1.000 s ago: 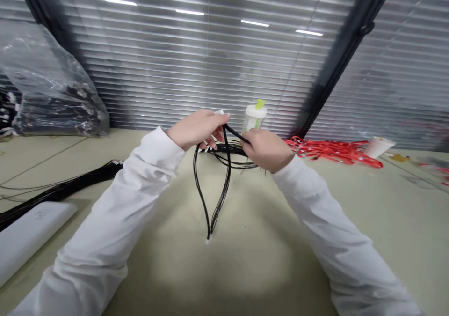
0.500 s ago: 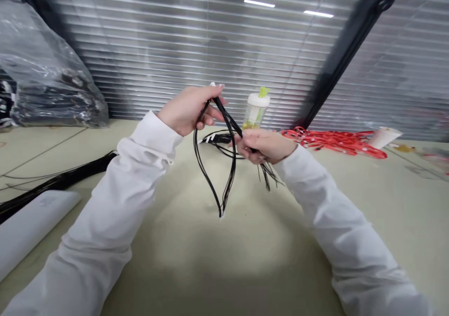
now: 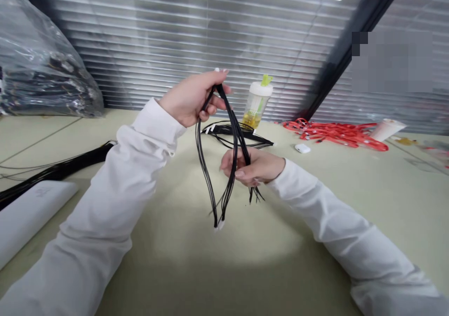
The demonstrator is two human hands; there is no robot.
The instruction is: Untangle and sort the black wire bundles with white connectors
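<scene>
My left hand [image 3: 199,96] is closed on the top of a black wire harness [image 3: 229,180], pinching it near a small white connector [image 3: 217,69]. From there the wires hang down in separate strands, and white connectors [image 3: 219,225] show at the lower ends of two of them. My right hand [image 3: 254,166] is lower and to the right, with its fingers curled round another strand of the same harness. Loose wire ends stick out below that hand. Behind the hands, more bundled black wires [image 3: 224,129] with white tags lie on the table.
A clear bottle [image 3: 257,105] with a white lid stands at the back. Red cables [image 3: 336,135] and a small white case [image 3: 302,148] lie right of it. To the left are a plastic bag [image 3: 49,72] of wires, a black wire bundle [image 3: 66,168] and a white box [image 3: 38,213].
My right hand has moved down along the strand, and its wire ends now hang lower. My left hand keeps its hold at the top. The white case has come into sight.
</scene>
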